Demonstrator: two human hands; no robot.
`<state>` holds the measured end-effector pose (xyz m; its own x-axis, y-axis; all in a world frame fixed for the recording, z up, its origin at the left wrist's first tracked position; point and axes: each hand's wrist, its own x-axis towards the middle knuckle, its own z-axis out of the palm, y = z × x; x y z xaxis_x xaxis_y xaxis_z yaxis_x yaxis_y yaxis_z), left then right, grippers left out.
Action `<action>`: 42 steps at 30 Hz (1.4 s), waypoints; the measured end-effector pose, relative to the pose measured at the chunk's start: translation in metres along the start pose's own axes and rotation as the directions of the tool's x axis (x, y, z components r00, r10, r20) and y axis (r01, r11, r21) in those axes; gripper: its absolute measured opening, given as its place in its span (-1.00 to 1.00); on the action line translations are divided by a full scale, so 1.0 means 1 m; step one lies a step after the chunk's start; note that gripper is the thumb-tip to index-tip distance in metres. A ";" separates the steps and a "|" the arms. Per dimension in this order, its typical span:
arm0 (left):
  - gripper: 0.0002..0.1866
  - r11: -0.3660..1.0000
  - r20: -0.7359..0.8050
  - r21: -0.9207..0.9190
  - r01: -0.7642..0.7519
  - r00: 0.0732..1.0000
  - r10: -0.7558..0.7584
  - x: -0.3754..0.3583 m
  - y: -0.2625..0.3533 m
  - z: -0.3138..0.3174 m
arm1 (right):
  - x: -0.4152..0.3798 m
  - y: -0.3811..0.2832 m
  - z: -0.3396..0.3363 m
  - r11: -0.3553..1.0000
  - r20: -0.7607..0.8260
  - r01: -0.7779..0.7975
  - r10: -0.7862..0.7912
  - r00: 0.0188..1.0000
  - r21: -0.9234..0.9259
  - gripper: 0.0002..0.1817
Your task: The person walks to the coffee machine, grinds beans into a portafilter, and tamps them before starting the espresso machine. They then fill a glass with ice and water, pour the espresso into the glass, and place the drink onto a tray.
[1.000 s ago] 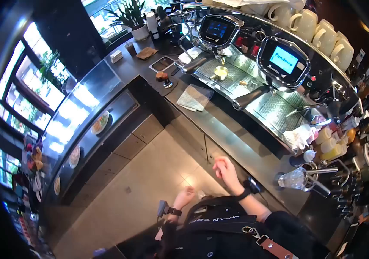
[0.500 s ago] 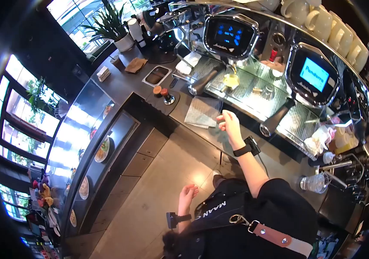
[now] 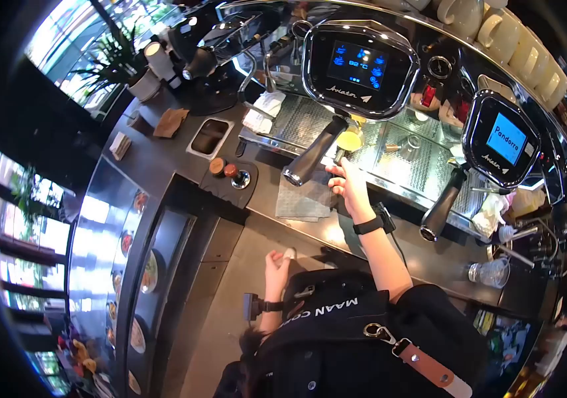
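My right hand (image 3: 348, 186) reaches over the counter's front edge, its fingers loosely bent and apart, holding nothing I can see. Its fingertips are just below a small yellow-lined cup (image 3: 348, 141) on the espresso machine's drip tray (image 3: 389, 156). Left of the cup, a black-handled portafilter (image 3: 315, 154) sits under the left screen (image 3: 357, 64). A grey cloth (image 3: 302, 199) lies flat on the counter beside my right hand. My left hand (image 3: 277, 268) hangs low over the floor, fingers slightly curled and apart, with nothing in it.
A second portafilter (image 3: 444, 207) juts out on the right. A tamper (image 3: 237, 176) stands left of the cloth, near a sunken metal bin (image 3: 210, 137). Toward the right are a clear glass (image 3: 490, 272) and a crumpled cloth (image 3: 493, 213). Cups (image 3: 499, 36) are stacked on the machine.
The view has shifted closer to the machine. My right hand has moved forward, nearer the yellow-lined cup. My left hand has risen a little and moved left in view.
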<state>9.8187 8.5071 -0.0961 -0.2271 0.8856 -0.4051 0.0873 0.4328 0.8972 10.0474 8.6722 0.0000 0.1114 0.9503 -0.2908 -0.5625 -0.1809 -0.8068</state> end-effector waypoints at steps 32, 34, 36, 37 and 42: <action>-0.48 0.823 0.724 0.108 0.557 0.523 -0.450 0.157 0.033 -0.019 | -0.025 -0.006 0.085 0.887 -0.308 0.373 -0.448 0.839 -0.273 -0.69; -0.48 0.827 0.730 0.115 0.550 0.518 -0.446 0.158 0.035 -0.017 | -0.023 -0.005 0.083 0.898 -0.334 0.345 -0.425 0.841 -0.275 -0.71; -0.48 0.832 0.721 0.122 0.541 0.528 -0.449 0.157 0.034 -0.016 | -0.022 -0.007 0.079 0.908 -0.343 0.336 -0.408 0.846 -0.251 -0.73; -0.48 0.829 0.725 0.111 0.549 0.525 -0.445 0.157 0.031 -0.015 | -0.024 -0.007 0.078 0.914 -0.343 0.340 -0.400 0.850 -0.222 -0.75; -0.48 0.836 0.745 0.070 0.545 0.529 -0.407 0.158 0.027 -0.017 | -0.033 -0.010 0.078 0.926 -0.396 0.295 -0.369 0.841 -0.237 -0.77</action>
<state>9.7692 8.6556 -0.1325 0.5667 0.4173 -0.7104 0.0173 0.8560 0.5166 9.9850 8.6621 0.0578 0.6256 0.7656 -0.1502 -0.2937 0.0528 -0.9545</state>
